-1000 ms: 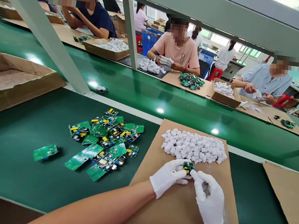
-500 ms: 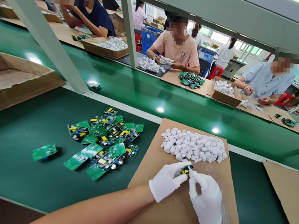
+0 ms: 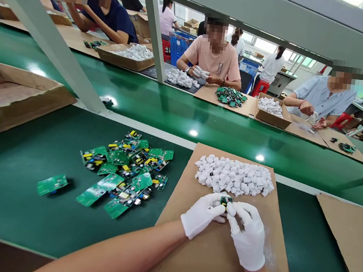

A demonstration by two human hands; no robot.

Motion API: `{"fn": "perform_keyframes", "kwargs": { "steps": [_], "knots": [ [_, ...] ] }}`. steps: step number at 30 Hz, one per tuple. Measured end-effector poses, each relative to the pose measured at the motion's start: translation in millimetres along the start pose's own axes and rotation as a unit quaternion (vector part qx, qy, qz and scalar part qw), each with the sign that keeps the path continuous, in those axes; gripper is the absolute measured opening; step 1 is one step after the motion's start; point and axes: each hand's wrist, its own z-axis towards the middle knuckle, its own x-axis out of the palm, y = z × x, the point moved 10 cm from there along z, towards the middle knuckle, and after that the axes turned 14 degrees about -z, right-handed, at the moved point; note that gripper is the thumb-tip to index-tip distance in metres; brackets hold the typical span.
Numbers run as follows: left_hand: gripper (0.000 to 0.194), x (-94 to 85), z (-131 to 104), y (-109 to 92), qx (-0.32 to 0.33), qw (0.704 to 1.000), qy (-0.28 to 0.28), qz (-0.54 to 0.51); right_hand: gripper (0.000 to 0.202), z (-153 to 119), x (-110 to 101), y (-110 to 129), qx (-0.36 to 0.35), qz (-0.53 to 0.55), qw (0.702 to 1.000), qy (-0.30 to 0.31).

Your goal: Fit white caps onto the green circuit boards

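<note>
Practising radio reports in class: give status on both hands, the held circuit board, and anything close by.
Left hand gripping circuit board. Right hand fingertips at board. White heap just beyond, on cardboard.

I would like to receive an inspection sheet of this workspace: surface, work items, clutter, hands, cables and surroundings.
Surface: green tabletop, with a cardboard sheet on it.
Work items: pile of circuit boards left of the sheet; heap of white pieces at its far end.
Clutter: single board apart from the pile; cardboard box at far left; second cardboard sheet at right.
Hands: both white-gloved; left hand holds a small circuit board; right hand is close against it, exact grip unclear.
Cables: nothing seen.
Surroundings: co-workers beyond a glossy green strip.
</note>
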Motion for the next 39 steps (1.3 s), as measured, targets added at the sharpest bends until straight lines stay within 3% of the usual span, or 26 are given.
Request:
{"fn": "perform_keyframes", "kwargs": {
  "steps": [4, 7, 15, 18, 24, 28, 31, 36, 39],
  "knots": [
    [0.036, -1.8, 3, 0, 0.037, 0.999, -0.027, 0.008, 0.019, -2, -3, 12, -0.046, -0.073, 0.995, -0.042],
    [0.041, -5.0, 4, 5, 0.029, 0.998, -0.049, 0.014, 0.018, -4, 2, 13, -0.051, -0.087, 0.994, -0.036],
    [0.031, 3.8, -1, 6, -0.031, 0.999, -0.018, 0.004, 0.017, 1, 0, 5, -0.020, 0.054, 0.998, -0.021],
    [0.027, 12.4, -1, 2, -0.024, 0.999, 0.011, -0.023, 0.022, 3, 3, 0, 0.014, 0.108, 0.994, 0.019],
    [0.026, 12.5, 0, -2, 0.014, 1.000, 0.001, 0.006, 0.054, -4, 26, -17, 0.133, 0.195, 0.966, 0.110],
    [0.034, 12.2, -4, -5, 0.046, 0.998, 0.011, 0.030, 0.046, -8, 41, -13, 0.131, 0.202, 0.957, 0.160],
    [0.034, 8.5, -5, -5, 0.054, 0.997, 0.003, 0.062, 0.039, -9, 40, -16, 0.152, 0.207, 0.954, 0.156],
    [0.032, 6.9, -3, 6, 0.010, 0.999, 0.003, 0.032, 0.038, -5, 41, -15, 0.143, 0.288, 0.929, 0.185],
    [0.032, 10.6, -4, 4, 0.034, 0.997, 0.020, 0.069, 0.038, -4, 42, -19, 0.160, 0.313, 0.919, 0.179]
  ]
}}
